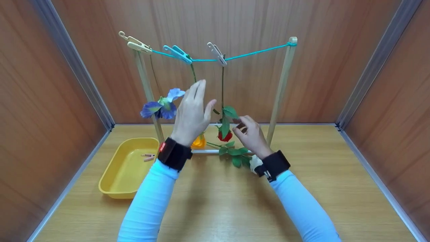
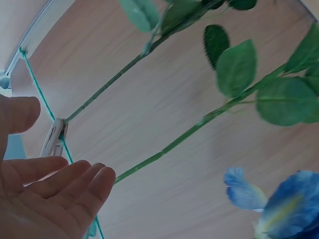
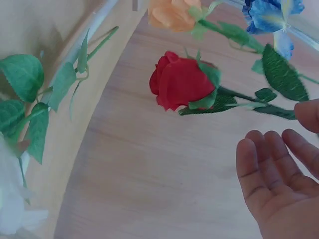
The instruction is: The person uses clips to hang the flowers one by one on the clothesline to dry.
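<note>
A red rose [image 1: 225, 135] hangs head down from a pale grey clothespin [image 1: 217, 54] on a turquoise line [image 1: 258, 52]. My right hand [image 1: 252, 134] is beside its leaves, fingers loosely bent; whether it touches a leaf or the stem I cannot tell. In the right wrist view the rose [image 3: 182, 82] is in full sight. My left hand [image 1: 192, 116] is raised with extended fingers, holding nothing, in front of an orange flower [image 1: 199, 142] that it partly hides. That flower's stem [image 1: 193, 72] goes up to a blue clothespin [image 1: 178, 54].
A blue-purple flower [image 1: 164, 105] hangs by the left post, near cream clothespins [image 1: 138, 44]. The right post [image 1: 281, 90] rises behind my right hand. A white flower [image 1: 256, 163] lies by my right wrist. A yellow basin [image 1: 114, 164] at left holds a pink clothespin [image 1: 148, 157].
</note>
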`<state>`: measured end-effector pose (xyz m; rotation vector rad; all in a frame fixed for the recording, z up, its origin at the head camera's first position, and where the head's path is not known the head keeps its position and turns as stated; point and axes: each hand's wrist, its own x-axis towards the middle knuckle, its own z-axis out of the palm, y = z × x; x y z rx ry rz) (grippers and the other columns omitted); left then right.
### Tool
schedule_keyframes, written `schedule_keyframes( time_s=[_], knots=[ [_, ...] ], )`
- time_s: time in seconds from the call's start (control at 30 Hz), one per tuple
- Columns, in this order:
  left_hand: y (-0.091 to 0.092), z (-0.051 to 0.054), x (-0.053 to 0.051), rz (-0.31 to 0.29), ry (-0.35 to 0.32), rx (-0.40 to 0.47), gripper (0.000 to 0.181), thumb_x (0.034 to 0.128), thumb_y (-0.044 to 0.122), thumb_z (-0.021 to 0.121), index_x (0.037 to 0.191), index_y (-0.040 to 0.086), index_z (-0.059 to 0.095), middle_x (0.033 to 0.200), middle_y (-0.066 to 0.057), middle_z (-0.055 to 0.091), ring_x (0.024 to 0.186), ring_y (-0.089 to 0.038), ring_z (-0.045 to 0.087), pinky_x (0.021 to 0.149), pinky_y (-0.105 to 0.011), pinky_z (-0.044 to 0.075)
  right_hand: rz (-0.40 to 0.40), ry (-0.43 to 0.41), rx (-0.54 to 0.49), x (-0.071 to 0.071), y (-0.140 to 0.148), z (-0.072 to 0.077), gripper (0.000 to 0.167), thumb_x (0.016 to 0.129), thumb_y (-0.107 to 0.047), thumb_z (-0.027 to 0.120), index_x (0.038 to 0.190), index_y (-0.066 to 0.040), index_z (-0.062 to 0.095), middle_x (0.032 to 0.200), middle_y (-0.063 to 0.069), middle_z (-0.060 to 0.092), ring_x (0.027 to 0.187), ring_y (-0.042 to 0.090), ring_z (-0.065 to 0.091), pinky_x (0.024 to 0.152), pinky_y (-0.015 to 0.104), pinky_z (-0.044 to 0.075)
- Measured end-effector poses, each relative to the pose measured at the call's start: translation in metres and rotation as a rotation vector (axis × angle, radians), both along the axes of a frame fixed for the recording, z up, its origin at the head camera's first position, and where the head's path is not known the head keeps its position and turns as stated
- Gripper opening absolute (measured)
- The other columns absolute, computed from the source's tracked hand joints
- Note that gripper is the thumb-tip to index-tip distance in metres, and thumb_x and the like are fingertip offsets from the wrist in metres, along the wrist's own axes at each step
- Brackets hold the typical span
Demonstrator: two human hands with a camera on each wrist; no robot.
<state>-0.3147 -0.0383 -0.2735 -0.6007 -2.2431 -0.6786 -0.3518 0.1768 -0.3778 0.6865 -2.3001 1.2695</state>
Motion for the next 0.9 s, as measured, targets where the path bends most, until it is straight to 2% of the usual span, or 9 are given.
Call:
schedule_keyframes(
  time_s=[0.1,0.37,0.53,0.7,0.9],
  knots=[
    [-0.006,-0.017,0.005,0.016,0.018,-0.019,0.059,0.1067,0.029,0.058,0.153,-0.004,0.042,0.155,-0.023,0.046,0.14,-0.038,0.047,0.116,-0.046,0.041,0.001,0.017,0.014,0.009,-0.002,-0.004,0.025,0.1,-0.006,0.064,0.123,0.003,0.067,0.118,0.019,0.065,0.1,0.031,0.066,0.085,0.045,0.059],
    [-0.016,-0.065,0.023,0.051,0.036,-0.07,0.061,0.1069,0.038,0.056,0.151,-0.003,0.046,0.155,-0.024,0.045,0.14,-0.038,0.046,0.113,-0.055,0.042,-0.037,0.06,0.05,0.03,-0.002,-0.021,0.027,0.1,-0.012,0.067,0.126,-0.003,0.069,0.12,0.013,0.068,0.107,0.03,0.065,0.078,0.045,0.06],
    [-0.02,-0.096,0.031,0.081,0.013,-0.056,0.06,0.1057,0.038,0.057,0.151,-0.001,0.048,0.156,-0.023,0.045,0.142,-0.04,0.045,0.115,-0.058,0.038,-0.051,0.088,0.063,0.039,-0.002,-0.037,0.032,0.1,-0.014,0.068,0.13,-0.002,0.067,0.126,0.014,0.068,0.113,0.032,0.065,0.091,0.05,0.057],
    [-0.023,-0.121,0.039,0.111,-0.037,-0.036,0.061,0.1047,0.039,0.058,0.152,0.002,0.048,0.159,-0.021,0.043,0.145,-0.04,0.041,0.115,-0.06,0.036,-0.068,0.124,0.081,0.047,-0.002,-0.054,0.037,0.1,-0.015,0.069,0.134,-0.002,0.066,0.133,0.017,0.066,0.125,0.033,0.062,0.105,0.052,0.05],
    [-0.027,-0.147,0.048,0.13,-0.083,-0.025,0.061,0.1046,0.043,0.056,0.151,0.003,0.051,0.159,-0.022,0.043,0.146,-0.041,0.04,0.115,-0.062,0.035,-0.077,0.168,0.11,0.055,-0.001,-0.07,0.04,0.099,-0.015,0.071,0.136,0.0,0.065,0.137,0.018,0.064,0.128,0.035,0.061,0.105,0.052,0.05]
  ],
)
